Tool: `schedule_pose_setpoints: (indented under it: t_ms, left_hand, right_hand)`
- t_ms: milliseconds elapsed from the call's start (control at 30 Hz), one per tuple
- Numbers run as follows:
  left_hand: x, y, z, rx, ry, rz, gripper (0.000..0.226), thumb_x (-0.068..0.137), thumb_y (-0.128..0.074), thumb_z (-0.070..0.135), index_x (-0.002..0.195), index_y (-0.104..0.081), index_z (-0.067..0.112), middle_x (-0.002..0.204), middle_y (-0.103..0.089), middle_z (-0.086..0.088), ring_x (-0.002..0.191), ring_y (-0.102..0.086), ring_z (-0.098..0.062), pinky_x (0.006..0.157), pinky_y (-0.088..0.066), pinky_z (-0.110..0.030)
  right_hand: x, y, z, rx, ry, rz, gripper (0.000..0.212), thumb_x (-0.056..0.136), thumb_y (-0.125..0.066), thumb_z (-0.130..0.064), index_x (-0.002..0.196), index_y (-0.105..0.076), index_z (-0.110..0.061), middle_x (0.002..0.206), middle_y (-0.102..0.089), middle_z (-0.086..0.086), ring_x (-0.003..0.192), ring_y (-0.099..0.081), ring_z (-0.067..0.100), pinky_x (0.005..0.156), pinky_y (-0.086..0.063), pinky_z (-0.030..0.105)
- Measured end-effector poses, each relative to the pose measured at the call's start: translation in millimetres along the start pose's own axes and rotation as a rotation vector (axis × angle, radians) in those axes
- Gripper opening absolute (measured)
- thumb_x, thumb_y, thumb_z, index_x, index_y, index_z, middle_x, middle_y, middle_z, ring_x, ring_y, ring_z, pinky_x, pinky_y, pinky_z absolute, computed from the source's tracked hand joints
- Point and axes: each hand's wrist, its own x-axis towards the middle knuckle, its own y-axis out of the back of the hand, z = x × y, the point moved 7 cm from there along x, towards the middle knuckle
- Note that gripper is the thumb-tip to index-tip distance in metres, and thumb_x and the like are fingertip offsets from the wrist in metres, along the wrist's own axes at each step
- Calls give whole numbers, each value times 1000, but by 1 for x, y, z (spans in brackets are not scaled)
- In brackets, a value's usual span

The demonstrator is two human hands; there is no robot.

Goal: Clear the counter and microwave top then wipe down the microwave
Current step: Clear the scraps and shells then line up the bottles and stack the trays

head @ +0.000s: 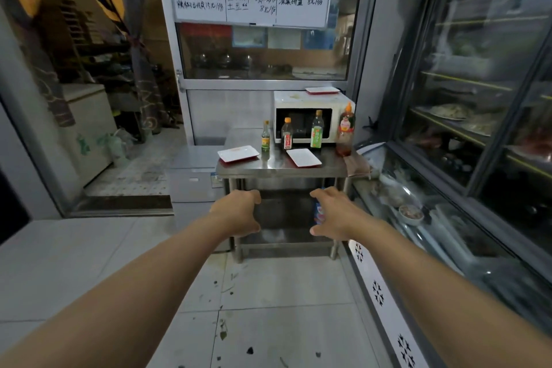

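Stainless steel makes up the counter [277, 171] ahead of you, a small two-tier stand against the glazed partition. At its back right corner sits the cream microwave with the dark door [304, 116], and on the microwave's top, toward the right rear, lies a flat white tray with a red rim [322, 90]. Along the microwave's front stand four bottles: a small green-labelled glass bottle [265, 137] at the left, a clear bottle with an orange cap [287, 134], a taller green-labelled bottle [317, 130], and a large orange-capped bottle of reddish liquid [346, 131] near the right edge. A second white tray [238, 154] rests at the front left corner, overhanging the edge a little, and a third white tray [303, 157] lies near the front edge, right of centre. A brownish cloth [357, 166] hangs over the front right corner.

Your left hand [239, 213] and right hand [334, 213] are stretched out in the air short of the counter, fingers loosely curled, thumbs apart from them, holding nothing.
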Motion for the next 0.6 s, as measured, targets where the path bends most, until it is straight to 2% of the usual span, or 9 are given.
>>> schedule_pose_setpoints:
  t_ms: [200,367,500,600]
  left_hand:
    - [96,7,-20,-2,21,21,52,79,-70,25,126,-48,22,119,-56,-6,104,-56,-24,89,-52,-38]
    - [185,22,-28,-37,30,52,43,81,-69,20,121,-51,20,117,-58,-4,97,-53,-16,76,-45,-26]
    - [245,25,-40,-43,65,67,48,82,-68,23,126,-49,21,121,-56,-4,106,-55,-20,77,-43,-27]
    - [284,22,-51,-56,89,52,51,83,-68,26,129,-47,22,124,-54,-3,108,-55,-20,85,-49,-31]
  right_hand:
    - [109,2,20,19,35,-6,81,81,-69,-36,146,-24,-20,150,-26,8,138,-26,29,110,-33,46]
    - [206,18,42,59,68,-6,77,83,-67,-35,146,-24,-20,148,-27,7,135,-31,28,107,-37,42]
    - [270,26,56,50,88,-7,74,84,-65,-36,144,-26,-19,146,-29,8,133,-31,27,106,-38,41]
    - [309,26,66,40,84,-33,73,84,-65,-36,144,-27,-19,145,-30,8,132,-32,28,105,-38,41]
